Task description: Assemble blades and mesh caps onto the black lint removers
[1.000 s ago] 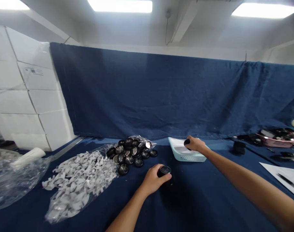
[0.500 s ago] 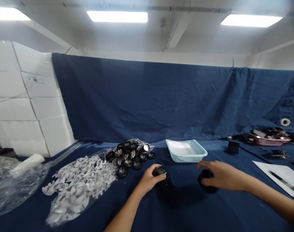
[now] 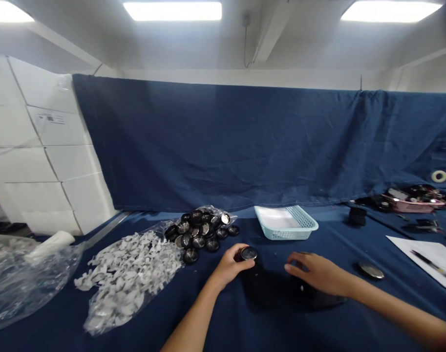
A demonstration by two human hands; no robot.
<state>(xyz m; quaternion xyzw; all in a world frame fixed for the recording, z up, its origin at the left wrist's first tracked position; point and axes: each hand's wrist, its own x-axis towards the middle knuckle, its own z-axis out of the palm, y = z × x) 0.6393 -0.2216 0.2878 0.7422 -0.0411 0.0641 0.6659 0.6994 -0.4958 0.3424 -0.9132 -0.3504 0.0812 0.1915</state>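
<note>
- The left hand (image 3: pixel 230 266) is curling around a black round piece (image 3: pixel 248 253), with the thumb pressing along its near side and the fingers wrapping its far left side.
- That piece is sitting near the middle of the desk (image 3: pixel 281 332), its glossy, ringed top facing up; whether its underside is touching the cloth, I cannot tell.
- The right hand (image 3: pixel 316 274) is hanging low to the right of it, thumb and forefinger standing apart in a loose curl, with nothing showing between them.
- A flat round disc (image 3: pixel 370 270) with a silvery face is lying on the desk just beyond the right wrist.
- The held piece is looking stiff and fairly light, likely hard plastic or metal; its shiny top is probably slippery and prone to scratching.
- Its side wall is seeming the surest place for a grip, thumb and fingers opposing, keeping fingertips off the top.
- Black round caps (image 3: pixel 199 230) are lying in a pile to the left, beside white small parts (image 3: pixel 131 269) heaped on clear plastic.
- A turquoise basket (image 3: pixel 286 233) is standing behind, holding a white sheet (image 3: pixel 276 217).
</note>
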